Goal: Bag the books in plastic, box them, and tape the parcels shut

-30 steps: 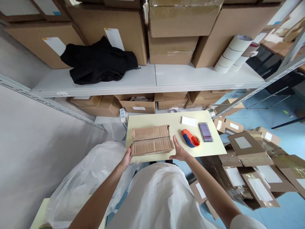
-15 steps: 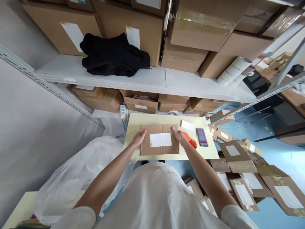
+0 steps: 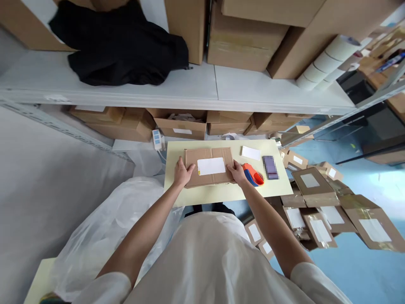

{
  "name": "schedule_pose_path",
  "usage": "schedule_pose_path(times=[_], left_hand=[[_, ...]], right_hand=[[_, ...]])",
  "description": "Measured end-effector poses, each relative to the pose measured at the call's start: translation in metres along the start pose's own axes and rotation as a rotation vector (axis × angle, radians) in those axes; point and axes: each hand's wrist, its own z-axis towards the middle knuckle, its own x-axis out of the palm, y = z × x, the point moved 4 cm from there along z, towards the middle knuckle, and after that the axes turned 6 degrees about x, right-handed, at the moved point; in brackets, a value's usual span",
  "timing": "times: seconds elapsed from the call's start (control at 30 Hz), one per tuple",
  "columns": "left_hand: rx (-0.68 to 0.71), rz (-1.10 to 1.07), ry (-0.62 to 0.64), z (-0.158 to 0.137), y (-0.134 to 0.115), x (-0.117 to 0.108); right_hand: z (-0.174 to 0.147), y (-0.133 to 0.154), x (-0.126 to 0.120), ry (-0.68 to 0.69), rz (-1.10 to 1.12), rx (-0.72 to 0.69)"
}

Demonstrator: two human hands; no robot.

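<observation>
A flat cardboard box (image 3: pixel 207 179) with a white label (image 3: pixel 211 166) on top is held between my two hands over the small pale yellow table (image 3: pixel 205 196). My left hand (image 3: pixel 182 172) grips its left side, thumb on the top edge. On the opposite side my right hand (image 3: pixel 236 172) grips near the front right corner. Just right of that hand lies a red and blue tape dispenser (image 3: pixel 253 175). Behind it are a white card or label stack (image 3: pixel 250 153) and a phone (image 3: pixel 270 167) with a blurred-out screen.
A metal shelf (image 3: pixel 202 99) with boxes, a black garment (image 3: pixel 126 46) and tape rolls (image 3: pixel 329 61) spans the far side. Clear plastic bagging (image 3: pixel 110 228) bulges at the left. Labelled cartons (image 3: pixel 319 190) are piled on the right. A power strip (image 3: pixel 157 139) hangs behind the table.
The box has shifted slightly away from me and tilted, still in both hands. My left hand's fingers have spread along its side. More of the tape dispenser shows. The view has moved closer to the shelf.
</observation>
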Motion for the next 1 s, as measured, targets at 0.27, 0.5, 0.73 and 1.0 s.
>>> schedule_pose_path(times=[0.27,0.5,0.73,1.0], left_hand=[[0.401,0.352,-0.061,-0.001,-0.056,-0.010],[0.661,0.455,0.278,0.012,-0.147,0.067],[0.565,0.279,0.436,0.024,-0.197,0.123],[-0.092,-0.372,1.085,0.024,-0.245,0.178]], right_hand=[[-0.018,-0.077,-0.077,-0.426,-0.365,-0.076],[-0.002,-0.121,-0.089,-0.126,-0.755,0.089],[-0.003,-0.131,-0.117,0.085,-0.275,-0.073],[-0.021,-0.128,-0.159,0.515,0.452,-0.091]])
